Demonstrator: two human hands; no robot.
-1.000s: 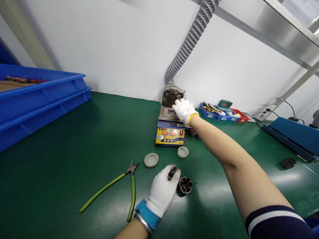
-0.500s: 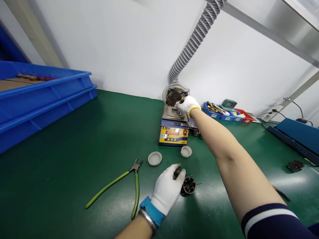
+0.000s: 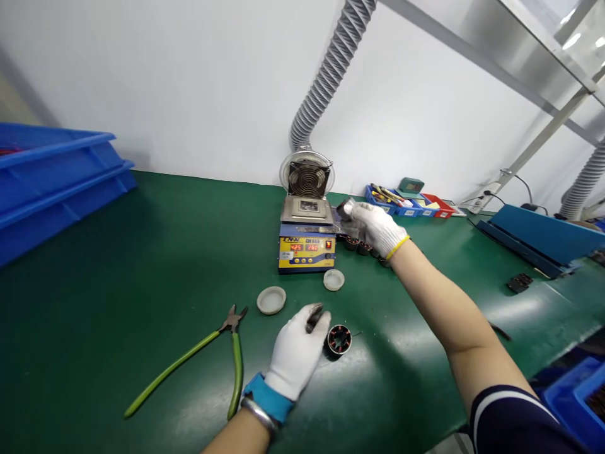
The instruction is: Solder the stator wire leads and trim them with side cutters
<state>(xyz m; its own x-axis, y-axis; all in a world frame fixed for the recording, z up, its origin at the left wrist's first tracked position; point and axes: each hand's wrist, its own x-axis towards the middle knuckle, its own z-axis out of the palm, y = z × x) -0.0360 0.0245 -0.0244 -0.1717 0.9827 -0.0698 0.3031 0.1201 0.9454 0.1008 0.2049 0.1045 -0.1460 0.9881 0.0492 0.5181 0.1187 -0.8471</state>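
Both hands wear white gloves. My left hand (image 3: pixel 297 353) rests on the green mat (image 3: pixel 118 302) with its fingers curled round a small dark part (image 3: pixel 312 320). A round wound stator (image 3: pixel 339 339) lies just right of it. My right hand (image 3: pixel 375 226) is stretched out to the right of the solder pot (image 3: pixel 307 236), its fingers pinched on a small dark stator-like piece (image 3: pixel 346 209). Several more stators (image 3: pixel 357 246) sit on the mat under that hand.
Green-handled cutters (image 3: pixel 222 359) lie left of my left hand. Two white caps (image 3: pixel 271 300) (image 3: pixel 333 279) sit before the solder pot. A fan (image 3: pixel 306 174) with a grey hose (image 3: pixel 326 69) stands behind it. Blue crates (image 3: pixel 57 183) are far left, small bins (image 3: pixel 406 205) and a blue case (image 3: pixel 543 236) at right.
My right hand has drawn back from above the solder pot and moved right, holding a small dark piece. The left hand has stayed put; the view has shifted right.
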